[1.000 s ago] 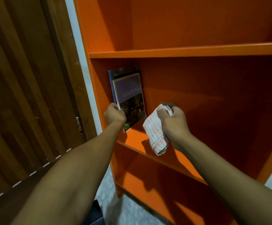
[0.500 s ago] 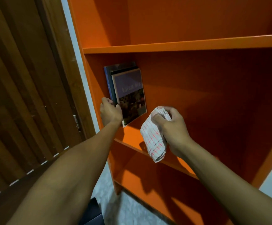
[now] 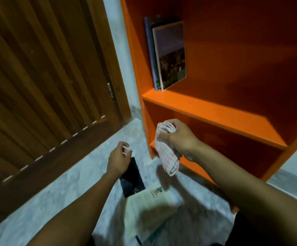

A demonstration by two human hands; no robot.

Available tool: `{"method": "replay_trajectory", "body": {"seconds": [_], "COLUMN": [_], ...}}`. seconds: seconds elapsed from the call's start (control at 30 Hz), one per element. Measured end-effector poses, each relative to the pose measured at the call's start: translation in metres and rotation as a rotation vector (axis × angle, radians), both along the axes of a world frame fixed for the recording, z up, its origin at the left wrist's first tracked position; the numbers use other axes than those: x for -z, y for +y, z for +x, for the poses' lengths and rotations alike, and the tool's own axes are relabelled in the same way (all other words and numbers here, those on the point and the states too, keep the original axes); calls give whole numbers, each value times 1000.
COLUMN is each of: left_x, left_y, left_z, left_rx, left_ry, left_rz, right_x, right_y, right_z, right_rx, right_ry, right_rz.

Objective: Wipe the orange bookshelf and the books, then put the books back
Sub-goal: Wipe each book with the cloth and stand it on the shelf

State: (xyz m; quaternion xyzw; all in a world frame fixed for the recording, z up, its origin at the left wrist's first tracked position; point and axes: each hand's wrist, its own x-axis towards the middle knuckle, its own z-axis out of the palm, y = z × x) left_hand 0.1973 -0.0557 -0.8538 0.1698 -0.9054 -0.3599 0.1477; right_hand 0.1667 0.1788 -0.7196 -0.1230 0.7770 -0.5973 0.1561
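The orange bookshelf (image 3: 215,112) fills the right side. A few books (image 3: 170,54) stand upright against its left wall on the middle shelf. My right hand (image 3: 177,137) grips a bunched white cloth with red lines (image 3: 167,155) in front of the lower shelf. My left hand (image 3: 118,158) hangs empty with loosely curled fingers above a black book (image 3: 132,178) lying on the floor. A pale green book (image 3: 149,208) lies just nearer to me, partly overlapping another book beneath it.
A brown wooden door (image 3: 37,86) stands closed at the left, with a strip of white wall (image 3: 119,50) between it and the shelf. The floor (image 3: 64,196) is grey marble.
My left hand has let go of the standing books and dropped down toward the floor. My right hand with the cloth has lowered too. The view has tilted down, showing books on the floor.
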Motion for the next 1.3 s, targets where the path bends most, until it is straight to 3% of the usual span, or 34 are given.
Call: {"method": "replay_trajectory", "body": {"seconds": [0.1,0.2,0.57,0.97,1.17,1.3], "left_x": [51,97,199,191,175,150], "left_y": [-9,-12,-14,6,11,10], "left_z": [32,59,62,64,72,63], "left_rx": [43,113,152,154,144,241], "left_ry": [-305,-496,-845,-813,-796,-811], "left_rz": [42,44,-88,-413,-172,-188], "right_x": [23,47,72,79,73,64], "right_y": [-13,-23,-42,-35,-31,-23], "right_z": [15,23,8,4,8,9], "right_rx": [-49,-84,-222,-231,-197,-96], "right_ry": [-44,-33,320,349,303,55], "right_rz": [72,163,433,463,461,334]}}
